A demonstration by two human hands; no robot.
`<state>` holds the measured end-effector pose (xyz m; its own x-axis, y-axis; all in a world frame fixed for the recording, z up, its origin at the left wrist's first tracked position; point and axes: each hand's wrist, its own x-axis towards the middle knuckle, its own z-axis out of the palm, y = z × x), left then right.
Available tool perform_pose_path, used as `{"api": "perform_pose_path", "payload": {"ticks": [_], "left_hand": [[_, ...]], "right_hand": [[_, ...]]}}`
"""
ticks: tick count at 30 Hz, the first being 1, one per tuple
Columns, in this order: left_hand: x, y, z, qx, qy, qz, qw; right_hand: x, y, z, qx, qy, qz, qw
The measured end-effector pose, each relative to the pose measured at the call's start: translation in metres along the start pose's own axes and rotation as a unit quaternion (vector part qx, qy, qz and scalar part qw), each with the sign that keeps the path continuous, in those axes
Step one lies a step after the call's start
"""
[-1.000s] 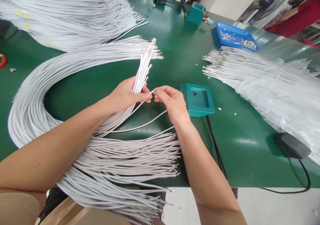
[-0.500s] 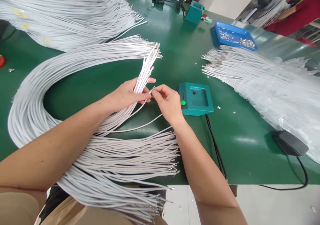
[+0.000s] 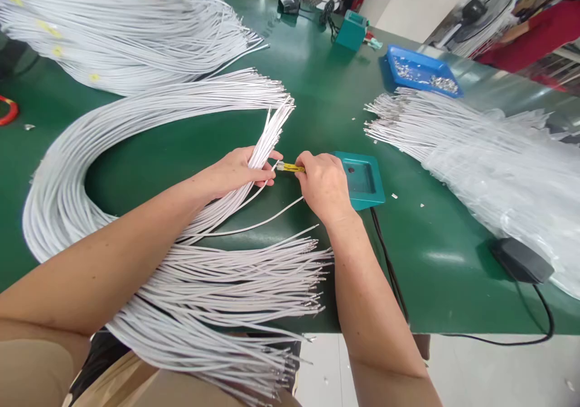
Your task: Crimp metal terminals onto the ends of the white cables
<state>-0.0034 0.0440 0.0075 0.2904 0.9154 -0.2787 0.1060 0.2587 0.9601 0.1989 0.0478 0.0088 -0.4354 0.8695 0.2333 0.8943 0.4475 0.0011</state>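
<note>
My left hand (image 3: 242,168) is closed around a bundle of white wires (image 3: 267,138), whose ends fan upward above the fingers. One wire stands apart from the bundle near my left thumb and fingertips. Pinched in my right hand (image 3: 326,183) is a slim yellow tool (image 3: 292,167) with a pale tip; its exact kind cannot be made out. The tool's tip points left and is at or close to the end of that single wire. Below my hands, many more loose white wires (image 3: 254,274) lie with their ends to the right.
A teal device (image 3: 365,180) sits just behind my right hand. To the right lie another wire bundle (image 3: 408,117) in clear plastic and a black pedal-like block (image 3: 521,261). A blue tray (image 3: 426,72) holds small metal parts. More wires (image 3: 158,26) lie at back left.
My right hand has moved slightly right, away from my left hand, and a yellow tool now shows between its fingers and the single wire. My left hand keeps its hold on the bundle.
</note>
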Motion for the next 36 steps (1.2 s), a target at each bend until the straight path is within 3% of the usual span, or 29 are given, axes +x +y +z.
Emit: {"api": "perform_pose_path", "payload": {"ticks": [13,19,25,29,31,36], "left_hand": [[0.002,-0.001,0.004,0.051,0.024,0.024,0.998],[-0.001,-0.001,0.005,0.101,0.014,0.047,0.994],[-0.011,0.003,0.012,0.169,0.033,0.093,0.981],[-0.014,0.005,0.014,0.164,0.031,0.100,0.981],[-0.012,0.004,0.012,0.155,0.025,0.095,0.983],[-0.003,-0.003,0.006,0.135,0.041,0.058,0.988]], "right_hand": [[0.000,-0.002,-0.004,0.033,-0.034,0.000,0.999],[-0.003,-0.012,-0.009,0.139,0.030,0.027,0.990],[-0.001,-0.016,-0.016,0.248,-0.042,0.029,0.967],[0.001,-0.016,-0.017,0.306,-0.035,0.025,0.951],[0.001,-0.016,-0.016,0.280,-0.008,0.009,0.960],[-0.002,-0.008,-0.007,0.087,0.027,-0.010,0.996]]}}
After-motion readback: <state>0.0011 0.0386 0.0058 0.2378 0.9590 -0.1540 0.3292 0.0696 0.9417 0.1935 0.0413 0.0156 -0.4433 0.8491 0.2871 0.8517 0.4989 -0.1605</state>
